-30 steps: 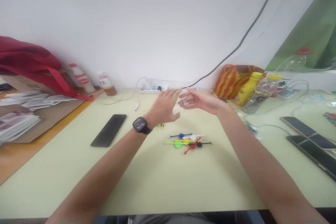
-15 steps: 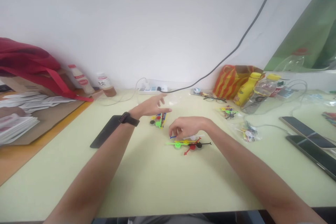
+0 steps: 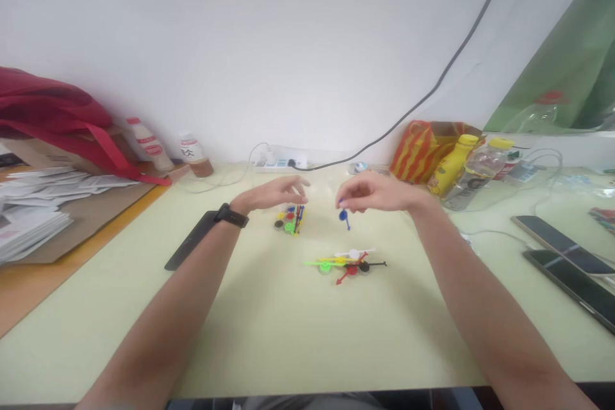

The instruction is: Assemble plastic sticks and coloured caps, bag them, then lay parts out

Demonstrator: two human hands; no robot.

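My right hand is raised above the pale green table, its fingertips pinched on a small blue stick with a disc that hangs down. Below it lies a heap of coloured sticks and discs in green, yellow, red, white and black. My left hand, with a black watch on the wrist, hovers over a second small pile of coloured pieces. Its fingers are drawn together on a faint clear plastic bag between the hands.
A black phone lies left of my left arm. Along the wall stand a power strip, two small bottles, an orange striped bag and a yellow bottle. Papers lie left, two dark devices right.
My right hand dropped to the heap, pinched the blue stick and lifted it up to the right. My left hand drew back leftward over the small pile.
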